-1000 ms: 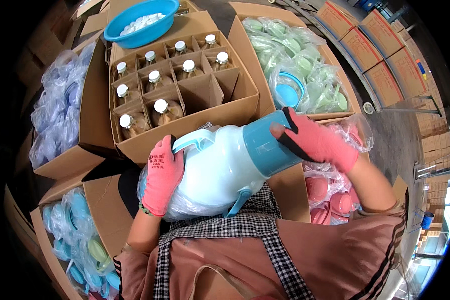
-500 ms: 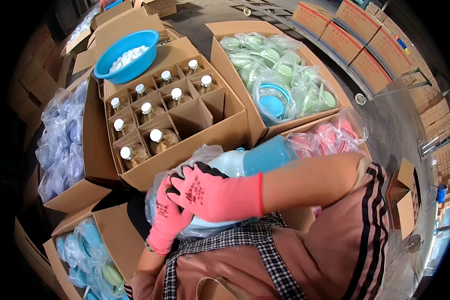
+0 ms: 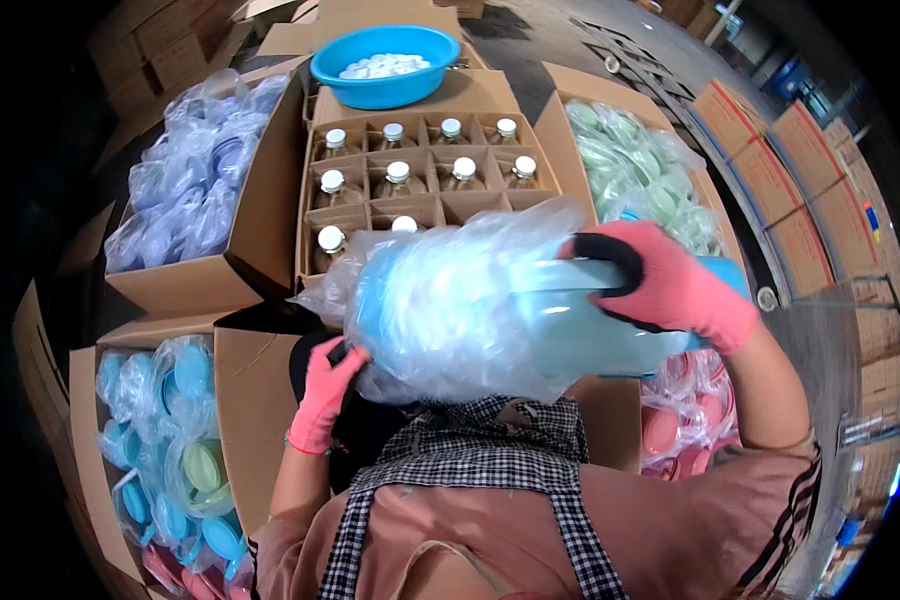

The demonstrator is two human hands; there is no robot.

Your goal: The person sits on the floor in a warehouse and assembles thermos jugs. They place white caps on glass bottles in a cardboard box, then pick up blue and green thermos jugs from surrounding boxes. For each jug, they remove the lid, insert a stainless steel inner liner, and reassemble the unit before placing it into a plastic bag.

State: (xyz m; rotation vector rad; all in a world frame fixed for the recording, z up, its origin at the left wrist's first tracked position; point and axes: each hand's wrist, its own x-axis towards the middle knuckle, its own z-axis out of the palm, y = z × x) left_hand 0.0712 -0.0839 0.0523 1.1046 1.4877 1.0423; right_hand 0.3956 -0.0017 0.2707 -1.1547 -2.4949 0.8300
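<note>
A light blue plastic jug lies sideways in front of my chest, partly inside a clear plastic bag. My right hand, in a pink glove with black fingertips, is wrapped round the jug's handle near its uncovered end. Glossy, crumpled film covers the other end. At that bagged end my left hand, gloved the same way, pinches the lower left edge of the bag. The jug and film are slightly smeared by motion.
Beyond the jug, a divided carton holds glass bottles with white caps. A blue basin of white caps stands behind it. Cartons of bagged purple, green, pink and blue plasticware surround me.
My hands were together at the bag; now they are apart. My right hand has moved right onto the jug's handle, and the jug is raised. The head view has turned.
</note>
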